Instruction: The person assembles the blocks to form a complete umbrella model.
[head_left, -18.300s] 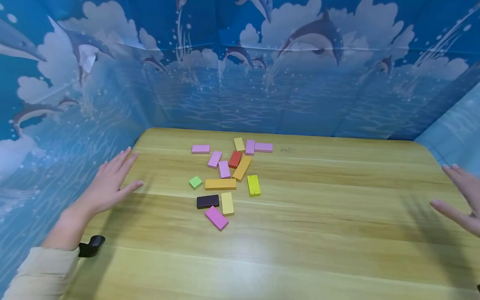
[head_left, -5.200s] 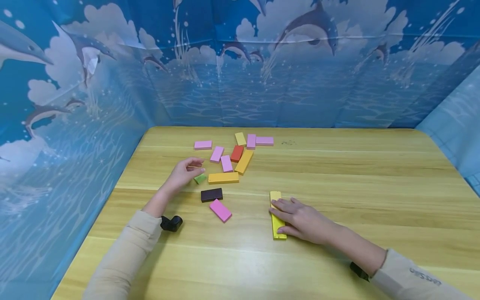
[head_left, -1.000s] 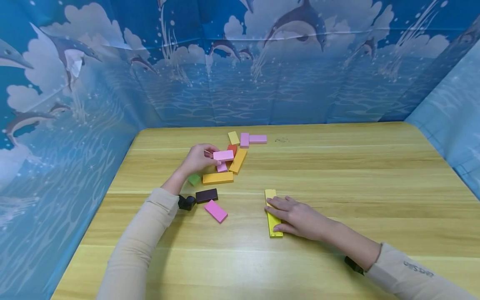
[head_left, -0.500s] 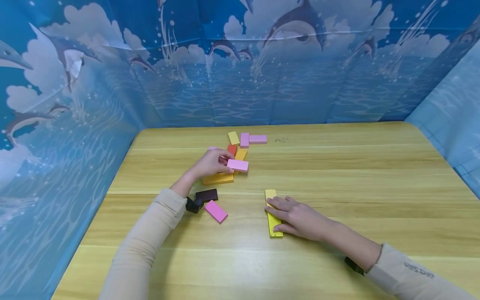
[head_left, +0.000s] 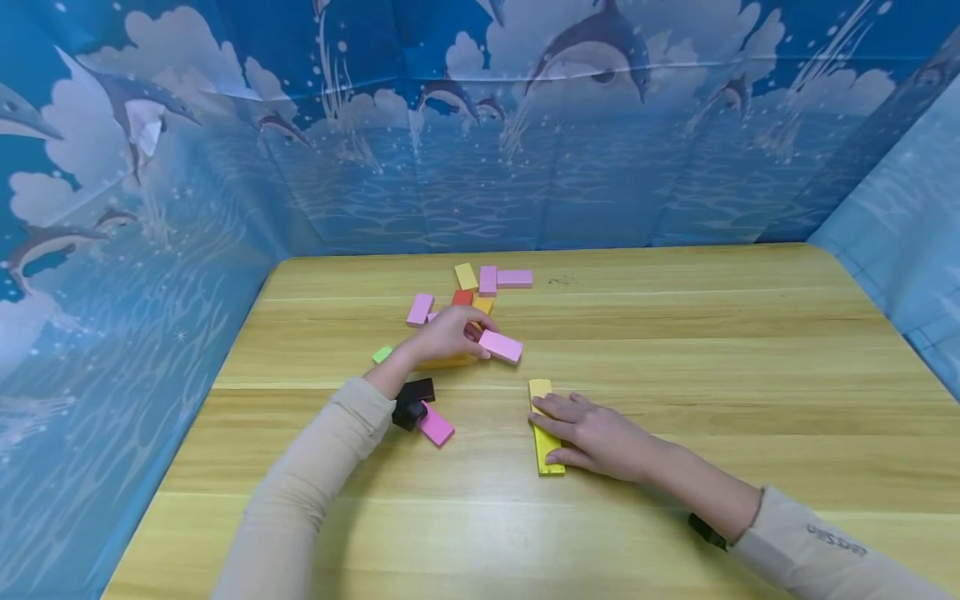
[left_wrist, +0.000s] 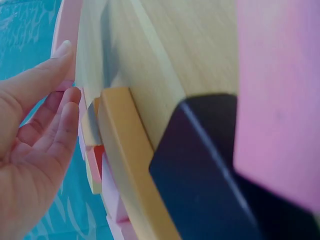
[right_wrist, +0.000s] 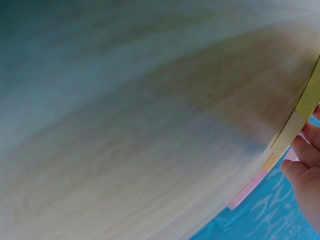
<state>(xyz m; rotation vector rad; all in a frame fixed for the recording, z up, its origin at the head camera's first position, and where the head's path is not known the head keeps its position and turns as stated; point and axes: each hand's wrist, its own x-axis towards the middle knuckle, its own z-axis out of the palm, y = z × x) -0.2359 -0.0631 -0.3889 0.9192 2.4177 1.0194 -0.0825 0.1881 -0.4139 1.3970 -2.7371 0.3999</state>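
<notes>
My left hand (head_left: 453, 332) pinches a light pink block (head_left: 501, 347) by its left end, above the table and right of the scattered blocks. In the left wrist view, thumb and fingertips meet at that pink block (left_wrist: 67, 25). My right hand (head_left: 600, 435) lies over a row of two yellow blocks, its fingers extended across them. The far one is a pale yellow block (head_left: 540, 387), the near one a bright yellow block (head_left: 551, 467). They meet end to end in the right wrist view, where the fingers (right_wrist: 306, 155) touch their side.
Under my left hand and wrist lie an orange block (head_left: 442, 363), a black block (head_left: 422, 389) and a deeper pink block (head_left: 437, 427). Behind are a red block (head_left: 462, 297), several lilac-pink blocks (head_left: 514, 279) and a green block (head_left: 382, 354). Dolphin-print curtain (head_left: 495, 183) borders the table.
The left hand has carried the pink block rightward and nearer, from above the scattered blocks toward the yellow row, turning it slightly. The right hand has stayed on the yellow blocks.
</notes>
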